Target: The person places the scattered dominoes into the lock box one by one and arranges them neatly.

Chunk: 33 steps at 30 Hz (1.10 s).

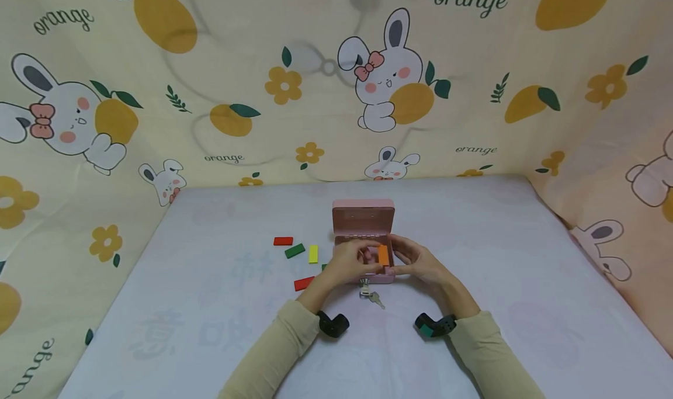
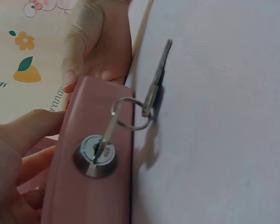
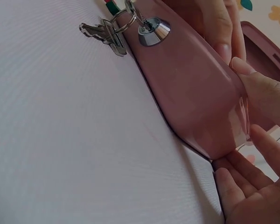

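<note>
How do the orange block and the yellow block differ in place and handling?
Place: the orange block is at the open box, while the yellow block lies on the table, left of the box in the head view.
Handling: the left hand has its fingertips at the orange block; neither hand touches the yellow block.
Both are small and oblong.

A wide white tablecloth (image 1: 526, 270) with faint gray marks on the left part. Near the middle, a pink lockbox (image 1: 386, 278) with its lid up. Left of the box, little blocks – a red block (image 1: 283, 241) at the back, a green block (image 1: 295, 250) set slanted near it, and a yellow block (image 1: 313, 254) pointing front to back. Closer to the front, another red block (image 1: 302, 284), and a tiny bit of another green block (image 1: 323, 267) – mostly hidden.
</note>
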Available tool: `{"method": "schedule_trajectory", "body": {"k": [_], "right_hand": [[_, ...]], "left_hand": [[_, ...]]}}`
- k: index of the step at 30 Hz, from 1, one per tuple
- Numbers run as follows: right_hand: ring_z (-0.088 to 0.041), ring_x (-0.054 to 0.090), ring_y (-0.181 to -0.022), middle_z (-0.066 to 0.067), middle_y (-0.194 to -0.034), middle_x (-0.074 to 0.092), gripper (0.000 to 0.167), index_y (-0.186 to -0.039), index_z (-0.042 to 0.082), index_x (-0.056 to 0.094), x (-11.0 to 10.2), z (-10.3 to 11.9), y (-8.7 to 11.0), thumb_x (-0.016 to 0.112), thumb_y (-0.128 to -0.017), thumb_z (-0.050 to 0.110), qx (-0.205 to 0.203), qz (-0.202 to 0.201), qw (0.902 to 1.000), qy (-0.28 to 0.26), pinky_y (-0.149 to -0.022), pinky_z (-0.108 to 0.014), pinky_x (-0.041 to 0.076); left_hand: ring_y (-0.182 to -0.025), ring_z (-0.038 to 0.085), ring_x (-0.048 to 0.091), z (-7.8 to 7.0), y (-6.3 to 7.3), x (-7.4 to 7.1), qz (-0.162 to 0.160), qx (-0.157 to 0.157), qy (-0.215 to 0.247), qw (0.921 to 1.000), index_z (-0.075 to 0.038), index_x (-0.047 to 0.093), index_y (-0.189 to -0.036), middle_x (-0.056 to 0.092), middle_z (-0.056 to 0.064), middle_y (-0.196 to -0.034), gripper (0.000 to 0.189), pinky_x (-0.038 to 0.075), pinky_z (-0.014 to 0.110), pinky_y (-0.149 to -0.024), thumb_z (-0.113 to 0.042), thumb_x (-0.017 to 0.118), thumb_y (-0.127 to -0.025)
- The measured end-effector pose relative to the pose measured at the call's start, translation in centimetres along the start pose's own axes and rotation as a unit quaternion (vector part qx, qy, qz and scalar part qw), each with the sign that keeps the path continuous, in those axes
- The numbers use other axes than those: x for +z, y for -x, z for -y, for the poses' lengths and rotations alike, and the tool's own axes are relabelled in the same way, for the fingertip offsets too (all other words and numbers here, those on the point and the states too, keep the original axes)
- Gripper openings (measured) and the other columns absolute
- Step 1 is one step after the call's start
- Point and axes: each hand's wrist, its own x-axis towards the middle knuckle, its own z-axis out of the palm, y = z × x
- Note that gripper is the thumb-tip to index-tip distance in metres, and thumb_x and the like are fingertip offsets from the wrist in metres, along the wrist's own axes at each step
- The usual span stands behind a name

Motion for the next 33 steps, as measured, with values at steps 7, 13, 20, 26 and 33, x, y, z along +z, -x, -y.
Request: {"method": "schedule_trajectory", "body": {"k": [7, 13, 20, 26, 33], "right_hand": [[-0.047, 0.016, -0.147, -0.027, -0.158, 0.019, 0.086, -0.15, -0.005, 0.023, 0.0, -0.1, 0.0, 0.074, -0.082, 0.01, 0.005, 0.001, 1.0, -0.003, -0.114, -0.045, 0.021], [-0.046, 0.016, -0.148, -0.026, -0.158, 0.02, 0.086, -0.15, -0.003, 0.024, 0.0, -0.1, 0.0, 0.075, -0.082, 0.01, 0.011, -0.004, 0.9999, -0.011, -0.113, -0.041, 0.022], [-0.047, 0.017, -0.147, -0.027, -0.157, 0.021, 0.084, -0.148, -0.005, 0.026, -0.1, -0.1, 0.0, 0.075, -0.082, 0.009, -0.004, 0.001, 1.0, -0.001, -0.115, -0.047, 0.02], [-0.046, 0.017, -0.147, -0.029, -0.156, 0.022, 0.085, -0.147, -0.007, 0.026, -0.1, -0.2, 0.0, 0.075, -0.081, 0.008, -0.009, 0.005, 0.9999, -0.008, -0.114, -0.039, 0.022], [-0.045, 0.017, -0.147, -0.029, -0.156, 0.021, 0.085, -0.148, -0.007, 0.025, -0.1, -0.1, 0.0, 0.075, -0.08, 0.008, -0.008, 0.006, 0.9999, -0.011, -0.114, -0.032, 0.024]], "left_hand": [[-0.078, 0.009, 0.049, -0.1, -0.2, 0.4, -0.002, -0.008, -0.011, 0.9999, -0.012, 0.063, -0.125, 0.063, 0.007, -0.088, 0.044, 0.039, 0.017, -0.068, -0.022, 0.074, -0.084], [-0.076, 0.01, 0.049, 0.0, -0.5, 0.6, -0.007, -0.008, -0.014, 0.9999, -0.01, 0.064, -0.124, 0.063, 0.008, -0.086, 0.043, 0.038, 0.016, -0.066, -0.022, 0.075, -0.084], [-0.076, 0.01, 0.048, 0.1, -0.9, 0.9, -0.002, -0.026, -0.039, 0.9989, -0.013, 0.063, -0.125, 0.061, 0.005, -0.086, 0.044, 0.038, 0.018, -0.067, -0.025, 0.074, -0.084], [-0.074, 0.009, 0.047, 0.1, -1.2, 1.2, 0.003, -0.028, -0.05, 0.9983, -0.011, 0.062, -0.126, 0.063, 0.006, -0.088, 0.045, 0.036, 0.017, -0.063, -0.023, 0.074, -0.085], [-0.077, 0.011, 0.049, 0.0, -1.3, 1.3, 0.008, -0.046, -0.046, 0.9979, -0.014, 0.062, -0.127, 0.063, 0.006, -0.09, 0.045, 0.038, 0.019, -0.065, -0.025, 0.073, -0.085]]}}
